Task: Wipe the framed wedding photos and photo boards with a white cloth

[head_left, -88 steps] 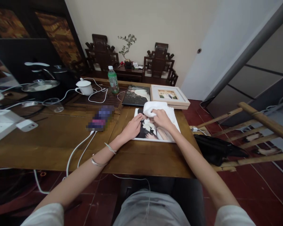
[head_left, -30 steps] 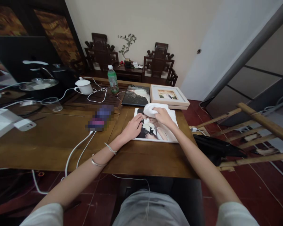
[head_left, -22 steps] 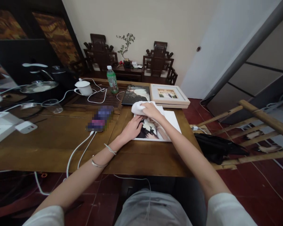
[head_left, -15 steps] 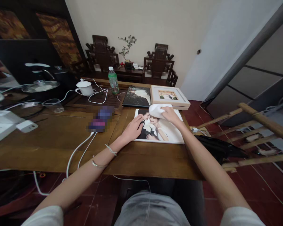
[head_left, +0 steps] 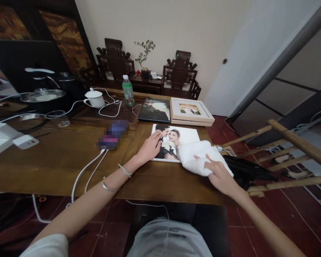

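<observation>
A wedding photo panel (head_left: 188, 132) with white edges lies flat on the wooden table. My left hand (head_left: 149, 145) rests flat on its left side, fingers stretched out and together. My right hand (head_left: 218, 174) grips a white cloth (head_left: 196, 157), which spreads over the panel's lower right corner and past its edge. Some of the right fingers are hidden in the folds. Just beyond the panel are a dark photo album (head_left: 154, 110) and a light wood picture frame (head_left: 192, 111).
A phone (head_left: 112, 135) with white cables lies left of the panel. Farther back stand a green-labelled bottle (head_left: 128, 91), a lidded white cup (head_left: 94, 98) and a clear plastic cup (head_left: 57, 118). A bamboo rack (head_left: 296, 142) and a black bag (head_left: 247, 171) flank the table's right edge.
My right hand has drawn the white cloth from the panel's upper part down and to the right, past its lower right corner. My left hand has stayed in place on the panel.
</observation>
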`<state>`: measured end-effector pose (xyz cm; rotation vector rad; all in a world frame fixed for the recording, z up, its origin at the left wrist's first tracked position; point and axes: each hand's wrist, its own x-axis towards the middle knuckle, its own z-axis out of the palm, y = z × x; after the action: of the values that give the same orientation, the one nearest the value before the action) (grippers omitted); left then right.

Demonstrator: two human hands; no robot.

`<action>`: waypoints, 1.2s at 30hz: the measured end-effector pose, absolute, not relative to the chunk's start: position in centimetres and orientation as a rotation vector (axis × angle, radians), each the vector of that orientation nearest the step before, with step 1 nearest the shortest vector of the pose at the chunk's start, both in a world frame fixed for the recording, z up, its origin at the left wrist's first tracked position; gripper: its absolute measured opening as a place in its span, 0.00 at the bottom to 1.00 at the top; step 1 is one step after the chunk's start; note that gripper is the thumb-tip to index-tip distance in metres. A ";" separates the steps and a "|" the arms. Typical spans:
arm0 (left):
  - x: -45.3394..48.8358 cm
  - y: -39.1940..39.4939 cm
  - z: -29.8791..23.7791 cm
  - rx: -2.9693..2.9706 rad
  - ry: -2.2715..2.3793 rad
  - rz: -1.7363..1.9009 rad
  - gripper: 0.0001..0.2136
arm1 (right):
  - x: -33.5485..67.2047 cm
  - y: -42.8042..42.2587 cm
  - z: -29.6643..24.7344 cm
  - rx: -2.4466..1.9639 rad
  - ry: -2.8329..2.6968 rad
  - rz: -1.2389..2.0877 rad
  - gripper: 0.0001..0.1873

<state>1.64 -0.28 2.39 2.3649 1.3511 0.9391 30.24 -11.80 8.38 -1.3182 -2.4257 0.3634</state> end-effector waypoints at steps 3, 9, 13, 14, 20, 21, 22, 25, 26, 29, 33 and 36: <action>1.7 -0.3 2.5 2.365 1.364 0.917 0.20 | 30.0 -13.0 8.9 -1.284 -2.472 0.402 0.18; 1.4 -0.3 2.6 2.351 1.348 0.930 0.19 | 29.5 -6.6 9.7 -1.382 -2.367 0.316 0.09; 1.2 -0.1 2.5 2.367 1.334 0.928 0.19 | 29.5 -0.5 9.9 -1.433 -2.288 0.276 0.06; 1.1 0.0 2.4 2.370 1.330 0.930 0.19 | 29.4 0.7 9.9 -1.447 -2.269 0.267 0.06; 0.9 0.0 2.4 2.374 1.317 0.918 0.20 | 29.0 3.6 9.6 -1.483 -2.170 0.249 0.09; 0.9 0.0 2.4 2.374 1.317 0.917 0.20 | 29.0 3.2 9.5 -1.472 -2.174 0.248 0.10; 0.9 0.0 2.3 2.375 1.317 0.916 0.20 | 28.9 2.5 9.2 -1.459 -2.186 0.245 0.11; 1.0 0.0 2.2 2.373 1.322 0.931 0.20 | 29.0 -1.2 8.5 -1.426 -2.248 0.219 0.12; 1.0 0.0 2.1 2.372 1.322 0.943 0.20 | 29.1 -2.8 8.3 -1.415 -2.266 0.209 0.13; 1.1 0.0 2.0 2.370 1.317 0.974 0.19 | 29.3 -7.9 7.9 -1.365 -2.311 0.250 0.14; 1.2 0.0 2.0 2.363 1.340 0.954 0.20 | 29.3 -12.7 8.3 -1.301 -2.367 0.375 0.16; 1.3 -0.1 2.1 2.359 1.338 0.948 0.20 | 29.1 -12.8 9.0 -1.316 -2.397 0.405 0.14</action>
<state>1.28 -0.09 2.11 2.3593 1.3375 0.9482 29.14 -12.85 8.97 -1.3163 -2.3971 0.4050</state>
